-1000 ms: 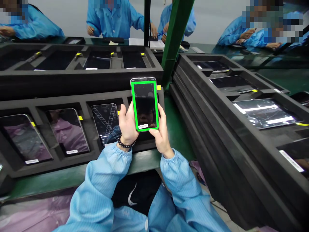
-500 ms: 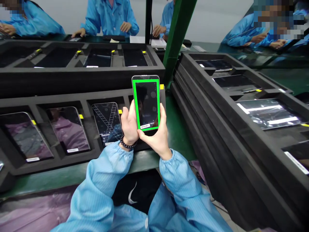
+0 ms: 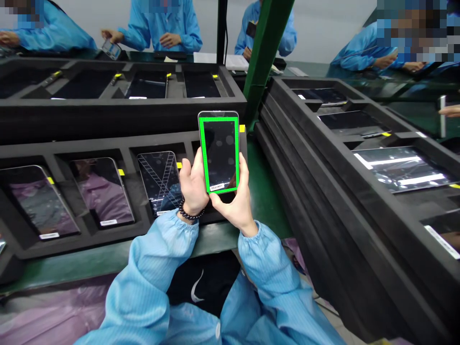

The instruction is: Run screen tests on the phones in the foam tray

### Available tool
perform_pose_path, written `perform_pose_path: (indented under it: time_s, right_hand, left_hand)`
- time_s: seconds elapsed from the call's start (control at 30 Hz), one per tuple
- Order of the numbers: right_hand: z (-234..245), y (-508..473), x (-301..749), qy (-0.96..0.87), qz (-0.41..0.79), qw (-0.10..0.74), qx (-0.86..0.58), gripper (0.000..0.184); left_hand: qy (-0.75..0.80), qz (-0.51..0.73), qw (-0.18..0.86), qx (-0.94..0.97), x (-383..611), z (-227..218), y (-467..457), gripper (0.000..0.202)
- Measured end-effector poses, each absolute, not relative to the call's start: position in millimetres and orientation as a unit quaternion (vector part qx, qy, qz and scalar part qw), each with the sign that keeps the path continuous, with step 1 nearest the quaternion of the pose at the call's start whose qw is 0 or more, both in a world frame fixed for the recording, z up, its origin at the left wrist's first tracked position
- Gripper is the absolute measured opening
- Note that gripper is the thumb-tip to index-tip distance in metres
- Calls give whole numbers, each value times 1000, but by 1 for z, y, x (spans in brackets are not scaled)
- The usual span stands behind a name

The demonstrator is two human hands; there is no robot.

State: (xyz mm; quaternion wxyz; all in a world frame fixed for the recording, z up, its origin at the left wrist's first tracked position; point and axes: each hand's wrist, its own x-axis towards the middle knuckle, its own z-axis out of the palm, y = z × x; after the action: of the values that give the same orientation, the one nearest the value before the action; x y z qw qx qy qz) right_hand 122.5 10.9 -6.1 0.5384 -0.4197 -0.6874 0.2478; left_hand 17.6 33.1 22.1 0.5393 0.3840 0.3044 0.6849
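A tablet (image 3: pixel 221 153) with a bright green border lit around its dark screen is held upright between my two hands. A white label sticks to its lower left, and a yellow tab juts out at its upper right. My left hand (image 3: pixel 194 184) grips the left edge, thumb raised and fingers behind the tablet. On the other side, my right hand (image 3: pixel 235 199) holds the right edge and the bottom corner, its thumb along the lower edge. Just left of my left hand, another tablet (image 3: pixel 160 182) showing a crossed ladder pattern lies in the black foam tray (image 3: pixel 97 143).
More dark tablets (image 3: pixel 104 191) lie in the foam tray's slots. A second foam tray (image 3: pixel 143 106) stands behind, and a tall stack of foam trays (image 3: pixel 305 167) rises at right. A green post (image 3: pixel 268 52) stands beyond the tablet. Co-workers in blue sleeves (image 3: pixel 163 24) sit opposite.
The tablet has shifted very slightly right, with both hands still holding it. Across the bench, a co-worker has lifted a device, and another person's hand with a device has appeared at the far right.
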Motion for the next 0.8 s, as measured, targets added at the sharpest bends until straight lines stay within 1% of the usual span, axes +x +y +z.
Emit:
perform_pose_path:
  time_s: [0.13, 0.27, 0.33, 0.4, 0.47, 0.53, 0.63, 0.73, 0.8]
  right_hand:
    - [-7, 12, 123, -677, 274, 548, -407, 101]
    - [-9, 14, 125, -645, 361, 575, -352, 79]
    - [-9, 14, 126, -637, 386, 572, -345, 74]
    - [-9, 14, 125, -645, 370, 562, -362, 83]
    - [-8, 12, 124, -660, 328, 554, -389, 96]
    - [-7, 11, 122, -668, 287, 547, -416, 105]
    - [-6, 9, 120, -671, 261, 537, -440, 111]
    - [-5, 10, 121, -677, 285, 537, -415, 116]
    - [-6, 11, 123, -680, 306, 538, -394, 115]
  left_hand:
    - [328, 674, 524, 405, 17, 22, 33, 80]
    - [318, 672, 539, 396, 16, 23, 34, 78]
    - [311, 673, 552, 382, 15, 23, 34, 76]
    - [295, 676, 566, 369, 16, 24, 35, 74]
    - [274, 679, 580, 357, 16, 24, 34, 72]
    - [249, 682, 594, 346, 17, 23, 33, 70]
    - [222, 679, 614, 335, 18, 24, 30, 71]
    - [219, 674, 622, 334, 18, 25, 28, 75]
    - [238, 671, 613, 342, 18, 26, 28, 74]
